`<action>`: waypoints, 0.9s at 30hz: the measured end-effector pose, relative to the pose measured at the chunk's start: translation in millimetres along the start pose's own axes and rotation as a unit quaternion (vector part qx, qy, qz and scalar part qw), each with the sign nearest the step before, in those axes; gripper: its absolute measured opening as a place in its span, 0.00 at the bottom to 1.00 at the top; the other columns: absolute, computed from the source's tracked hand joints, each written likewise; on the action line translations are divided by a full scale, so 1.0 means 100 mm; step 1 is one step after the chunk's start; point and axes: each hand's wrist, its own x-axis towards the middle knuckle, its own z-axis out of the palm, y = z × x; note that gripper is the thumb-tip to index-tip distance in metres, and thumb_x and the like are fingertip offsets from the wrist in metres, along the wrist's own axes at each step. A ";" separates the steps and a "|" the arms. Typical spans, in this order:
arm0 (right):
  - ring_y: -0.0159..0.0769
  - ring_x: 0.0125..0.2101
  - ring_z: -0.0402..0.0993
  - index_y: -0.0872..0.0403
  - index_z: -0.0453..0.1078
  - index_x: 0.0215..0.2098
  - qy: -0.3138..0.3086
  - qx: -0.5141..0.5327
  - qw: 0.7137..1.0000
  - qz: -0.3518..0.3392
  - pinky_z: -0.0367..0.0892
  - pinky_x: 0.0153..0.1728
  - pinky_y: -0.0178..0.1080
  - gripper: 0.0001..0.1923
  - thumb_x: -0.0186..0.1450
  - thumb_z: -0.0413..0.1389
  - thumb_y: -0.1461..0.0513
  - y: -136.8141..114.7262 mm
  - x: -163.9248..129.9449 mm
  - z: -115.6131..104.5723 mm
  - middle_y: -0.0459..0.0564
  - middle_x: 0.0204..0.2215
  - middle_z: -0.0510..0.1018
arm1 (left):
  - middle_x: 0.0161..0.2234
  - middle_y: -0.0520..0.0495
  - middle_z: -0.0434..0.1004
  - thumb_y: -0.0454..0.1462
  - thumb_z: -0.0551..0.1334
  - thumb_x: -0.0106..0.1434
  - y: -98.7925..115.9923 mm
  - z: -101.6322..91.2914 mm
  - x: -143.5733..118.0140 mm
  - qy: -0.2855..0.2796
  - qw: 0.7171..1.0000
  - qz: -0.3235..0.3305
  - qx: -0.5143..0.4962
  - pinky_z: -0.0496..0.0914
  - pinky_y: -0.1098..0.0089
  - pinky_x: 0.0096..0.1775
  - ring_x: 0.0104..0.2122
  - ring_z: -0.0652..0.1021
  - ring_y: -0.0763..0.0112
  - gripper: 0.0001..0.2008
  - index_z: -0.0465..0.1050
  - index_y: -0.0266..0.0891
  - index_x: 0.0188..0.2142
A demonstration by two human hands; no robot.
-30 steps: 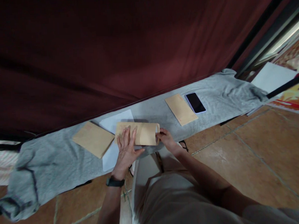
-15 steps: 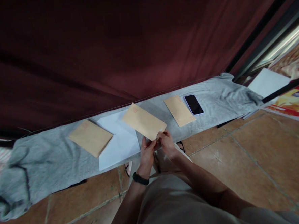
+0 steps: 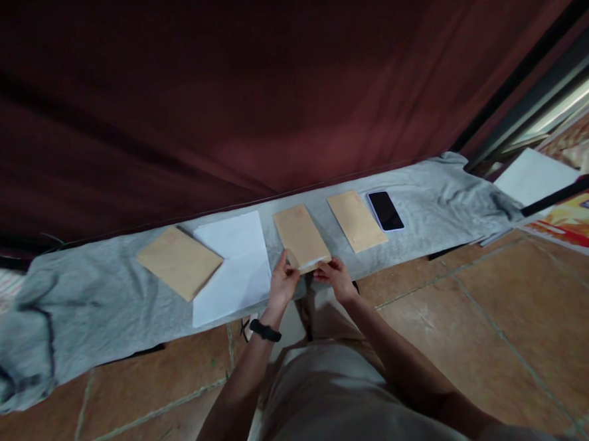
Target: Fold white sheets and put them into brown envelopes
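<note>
I count three brown envelopes on the worktop: one (image 3: 179, 262) toward the left end, one (image 3: 301, 237) at the middle near the front edge, one (image 3: 357, 220) right of it. Two white sheets: one (image 3: 232, 267) on the worktop, one (image 3: 535, 174) beyond its right end. One phone (image 3: 385, 210).

No legible text anywhere
</note>
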 end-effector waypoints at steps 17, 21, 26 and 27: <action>0.48 0.65 0.60 0.50 0.69 0.62 -0.122 -0.608 0.699 -0.356 0.62 0.63 0.52 0.21 0.73 0.52 0.61 -0.17 0.13 -0.34 0.59 0.66 0.63 | 0.48 0.40 0.81 0.35 0.58 0.66 -0.01 -0.08 -0.15 0.068 0.900 0.093 0.420 0.74 0.63 0.45 0.41 0.81 0.58 0.25 0.69 0.42 0.63; 0.45 0.64 0.63 0.51 0.69 0.62 -0.119 -0.588 0.717 -0.355 0.63 0.63 0.49 0.20 0.73 0.51 0.61 -0.13 0.18 -0.41 0.58 0.64 0.66 | 0.48 0.40 0.81 0.35 0.58 0.66 0.00 -0.11 -0.13 0.063 0.905 0.084 0.412 0.74 0.62 0.45 0.41 0.81 0.58 0.25 0.69 0.42 0.63; 0.43 0.61 0.67 0.50 0.72 0.59 -0.115 -0.572 0.726 -0.364 0.64 0.62 0.48 0.19 0.73 0.50 0.62 -0.10 0.18 -0.43 0.56 0.60 0.72 | 0.45 0.40 0.80 0.36 0.58 0.67 0.03 -0.10 -0.14 0.072 0.908 0.068 0.407 0.74 0.62 0.44 0.39 0.81 0.59 0.24 0.69 0.39 0.62; 0.43 0.60 0.68 0.51 0.73 0.59 -0.116 -0.572 0.725 -0.366 0.65 0.62 0.49 0.18 0.73 0.50 0.62 -0.10 0.17 -0.42 0.56 0.59 0.72 | 0.47 0.39 0.79 0.35 0.57 0.67 0.02 -0.09 -0.16 0.076 0.906 0.073 0.411 0.74 0.62 0.45 0.40 0.80 0.59 0.24 0.69 0.38 0.62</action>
